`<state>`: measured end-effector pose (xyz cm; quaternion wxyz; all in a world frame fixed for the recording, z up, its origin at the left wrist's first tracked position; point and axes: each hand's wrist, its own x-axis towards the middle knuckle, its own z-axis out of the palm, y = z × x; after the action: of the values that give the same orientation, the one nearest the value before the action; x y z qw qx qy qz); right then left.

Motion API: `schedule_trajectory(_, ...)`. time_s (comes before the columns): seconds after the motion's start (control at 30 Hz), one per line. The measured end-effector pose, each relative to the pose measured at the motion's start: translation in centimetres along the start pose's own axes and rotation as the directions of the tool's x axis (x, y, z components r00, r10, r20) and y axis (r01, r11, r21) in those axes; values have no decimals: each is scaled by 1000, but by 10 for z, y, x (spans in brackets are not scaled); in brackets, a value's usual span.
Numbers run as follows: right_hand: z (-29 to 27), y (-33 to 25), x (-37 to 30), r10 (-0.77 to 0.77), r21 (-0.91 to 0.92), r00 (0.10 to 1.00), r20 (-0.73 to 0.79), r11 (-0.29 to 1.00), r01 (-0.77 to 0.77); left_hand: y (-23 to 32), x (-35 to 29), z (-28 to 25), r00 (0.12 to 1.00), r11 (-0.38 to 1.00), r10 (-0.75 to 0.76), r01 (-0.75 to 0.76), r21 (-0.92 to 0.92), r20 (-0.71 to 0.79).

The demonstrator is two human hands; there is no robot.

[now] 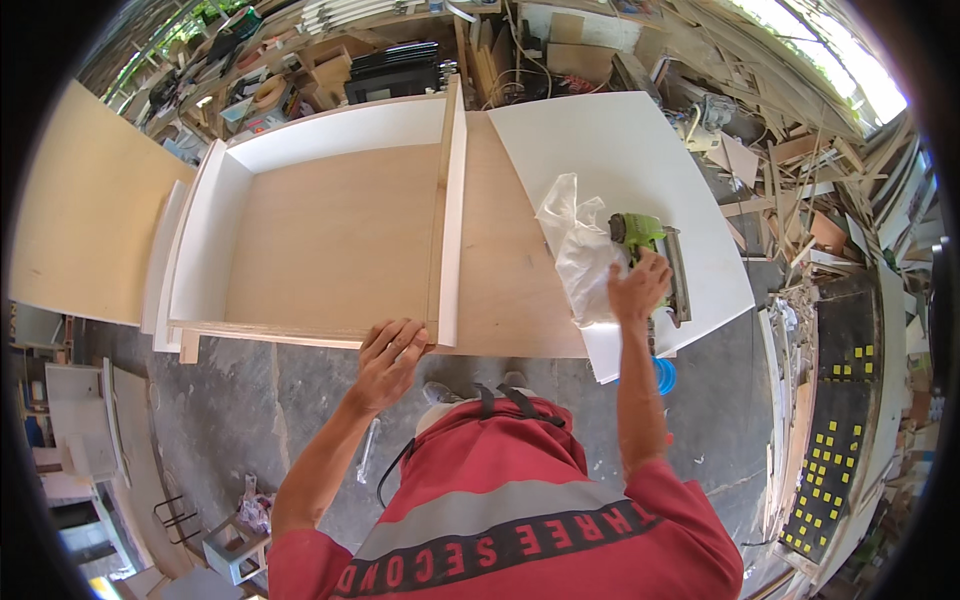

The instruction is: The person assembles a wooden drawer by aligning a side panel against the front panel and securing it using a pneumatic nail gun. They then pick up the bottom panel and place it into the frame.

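Note:
My left hand (393, 358) grips the near right corner of a shallow wooden box (325, 230), its fingers curled over the front edge. The box has white inner walls and a light wood bottom. A long wooden strip (446, 190) runs along its right side and sticks out past the back. My right hand (638, 288) is closed round the handle of a green nail gun (640, 229), which lies over a white board (630, 140). Crumpled white plastic (584, 262) lies just left of the gun. My palm hides part of the handle.
A plywood board (520, 220) lies under the box and the white board. Beyond the right edge hangs a blue coiled hose (662, 376). A large panel (90, 210) stands at the left. Scrap wood (800, 180) is heaped at the right, and clutter fills the back.

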<state>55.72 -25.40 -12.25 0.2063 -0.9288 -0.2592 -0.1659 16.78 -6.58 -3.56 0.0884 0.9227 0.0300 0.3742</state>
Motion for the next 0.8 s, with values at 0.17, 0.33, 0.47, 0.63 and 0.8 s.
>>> schedule_trajectory(0.17,12,40,8,201,-169,955,219,972,-166,-3,2,2,999,999,37,-37,4,-17)
schedule_trajectory(0.33,5,47,19,202,-95,951,232,978,-185,-4,1,2,999,998,48,-48,34,-15)
schedule_trajectory(0.47,-45,37,13,234,6,942,239,970,-242,-7,-5,-1,999,999,47,-47,15,-3)
schedule_trajectory(0.63,-139,42,-29,327,502,924,195,776,-381,-13,-2,2,996,996,85,-85,-26,21)
schedule_trajectory(0.8,-234,-17,-113,332,893,831,447,-107,-437,-20,-5,5,988,989,147,-146,-29,40)
